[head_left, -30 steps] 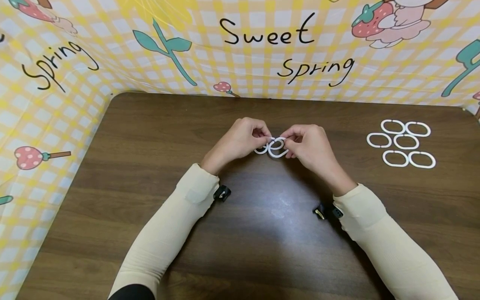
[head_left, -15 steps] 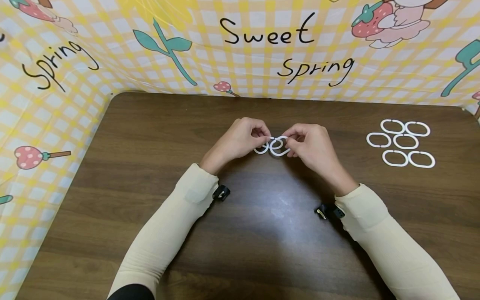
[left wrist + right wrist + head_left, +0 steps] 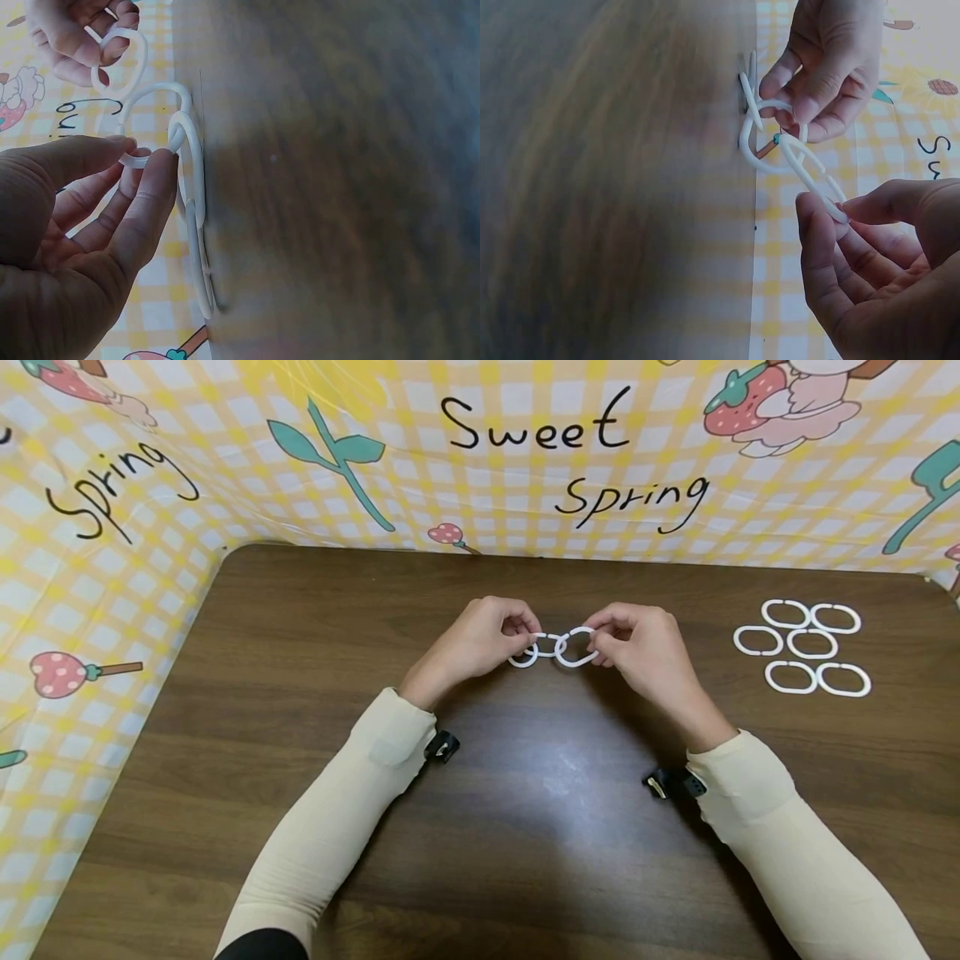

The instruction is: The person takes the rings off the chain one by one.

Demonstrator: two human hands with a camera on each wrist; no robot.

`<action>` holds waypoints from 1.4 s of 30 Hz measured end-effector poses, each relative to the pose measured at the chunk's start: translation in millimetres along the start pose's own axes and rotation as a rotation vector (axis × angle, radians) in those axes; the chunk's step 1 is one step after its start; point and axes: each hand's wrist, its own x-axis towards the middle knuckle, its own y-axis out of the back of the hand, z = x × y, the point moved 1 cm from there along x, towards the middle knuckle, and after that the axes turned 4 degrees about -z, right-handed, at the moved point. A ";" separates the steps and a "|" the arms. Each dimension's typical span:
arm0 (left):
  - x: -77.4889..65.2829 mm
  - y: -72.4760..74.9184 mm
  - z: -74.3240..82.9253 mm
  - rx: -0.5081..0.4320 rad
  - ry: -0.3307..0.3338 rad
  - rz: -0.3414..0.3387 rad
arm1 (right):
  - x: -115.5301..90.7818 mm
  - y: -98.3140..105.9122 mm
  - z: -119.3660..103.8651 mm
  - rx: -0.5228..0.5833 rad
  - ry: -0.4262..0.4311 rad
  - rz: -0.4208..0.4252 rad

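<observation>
My left hand point(image 3: 489, 637) pinches a white plastic oval chain link point(image 3: 160, 85) between thumb and fingertips. From that link hang further joined links point(image 3: 198, 169), reaching down to the tabletop in the left wrist view. On the other side, my right hand point(image 3: 643, 645) pinches the far end of another white link point(image 3: 576, 665). This link passes through the one in my left hand, and its small gap point(image 3: 826, 174) shows in the right wrist view. In the head view my left fingers partly hide the chain behind them.
Several loose white links point(image 3: 789, 692) lie flat in paired rows at the right of the brown wooden table point(image 3: 570, 860). A yellow checked cloth point(image 3: 495, 485) with printed words and pictures rises along the back and left edges.
My right hand has moved a little to the right, drawing its link outward, so the two held links overlap only at their ends. The left hand stays in place.
</observation>
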 end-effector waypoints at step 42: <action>-1.6 0.0 1.2 -0.023 -0.007 0.008 | 1.0 128.1 69.0 0.194 -0.233 0.231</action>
